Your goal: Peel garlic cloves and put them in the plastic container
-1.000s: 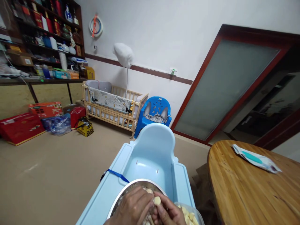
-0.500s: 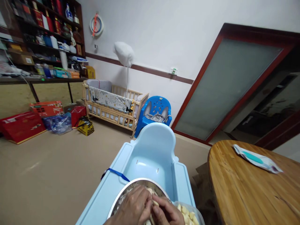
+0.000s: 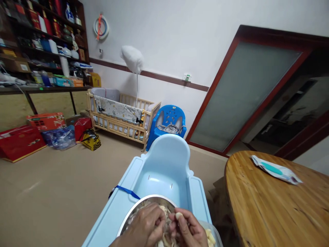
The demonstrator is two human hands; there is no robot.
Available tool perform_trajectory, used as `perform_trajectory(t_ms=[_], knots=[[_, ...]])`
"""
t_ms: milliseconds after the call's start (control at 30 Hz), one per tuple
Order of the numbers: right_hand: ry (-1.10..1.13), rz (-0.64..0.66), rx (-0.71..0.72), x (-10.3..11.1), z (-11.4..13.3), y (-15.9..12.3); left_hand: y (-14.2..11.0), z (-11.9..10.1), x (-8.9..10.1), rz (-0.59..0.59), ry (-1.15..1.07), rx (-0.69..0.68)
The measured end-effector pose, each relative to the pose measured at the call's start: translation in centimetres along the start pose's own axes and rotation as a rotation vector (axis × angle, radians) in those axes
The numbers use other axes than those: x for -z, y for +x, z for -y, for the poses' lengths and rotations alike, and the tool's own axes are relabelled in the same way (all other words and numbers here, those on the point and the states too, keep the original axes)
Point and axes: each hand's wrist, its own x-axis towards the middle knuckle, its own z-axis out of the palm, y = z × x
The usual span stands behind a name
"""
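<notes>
A pale peeled garlic clove (image 3: 178, 215) is pinched between the thumb and finger of my right hand (image 3: 189, 229), over the right side of a steel bowl (image 3: 155, 198). Garlic skins and pale pieces (image 3: 167, 236) fill the bowl. My left hand (image 3: 147, 223) is over the bowl's middle with its fingers curled in; whatever they may hold is hidden. Right of the bowl, partly behind my right hand, is a clear plastic tub (image 3: 217, 235) with peeled garlic cloves (image 3: 210, 237) in it.
The bowl rests at a light blue plastic child's chair (image 3: 167, 154) with a blue strap (image 3: 128, 192). To the right stands a wooden table (image 3: 269, 206) bearing a white and teal packet (image 3: 276, 169). Farther back are a crib (image 3: 120, 123), a blue chair (image 3: 169, 118) and several bags (image 3: 22, 142).
My right hand has moved slightly away from the left, bringing the clove into plain sight. The left hand stays curled over the bowl. The whole view has shifted a little.
</notes>
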Motion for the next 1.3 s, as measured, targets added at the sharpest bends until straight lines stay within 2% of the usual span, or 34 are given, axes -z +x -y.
perform_trajectory(t_ms=[167,333,400,467,633,767,967,1133,1300], knots=[[-0.081,-0.071,0.097,1.6,1.1,-0.1,0.2,-0.3,0.3,0.003,0.062,-0.09],[-0.516,-0.219,0.432,4.7,4.2,-0.7,-0.1,0.0,0.3,0.015,0.081,-0.137],[-0.713,-0.259,0.509,6.2,5.3,-0.8,-0.2,0.1,0.3,0.001,0.061,-0.132],[-0.888,-0.24,0.498,7.5,5.9,-0.7,-0.3,0.2,0.4,-0.025,0.035,-0.126],[-1.206,-0.158,0.326,9.2,6.1,-0.3,-0.6,0.6,0.6,-0.055,-0.023,-0.061],[-1.32,-0.12,0.327,9.2,5.9,0.0,-0.6,0.6,0.9,-0.039,-0.061,0.028],[-1.146,-0.214,0.425,8.1,5.5,0.1,-0.2,0.5,1.5,-0.012,-0.1,0.136],[-1.076,-0.08,0.479,5.7,4.3,-0.4,0.0,0.3,1.9,0.026,-0.14,0.192],[-1.186,0.047,0.532,4.0,2.9,-0.5,0.1,0.2,2.4,0.046,-0.149,0.261]])
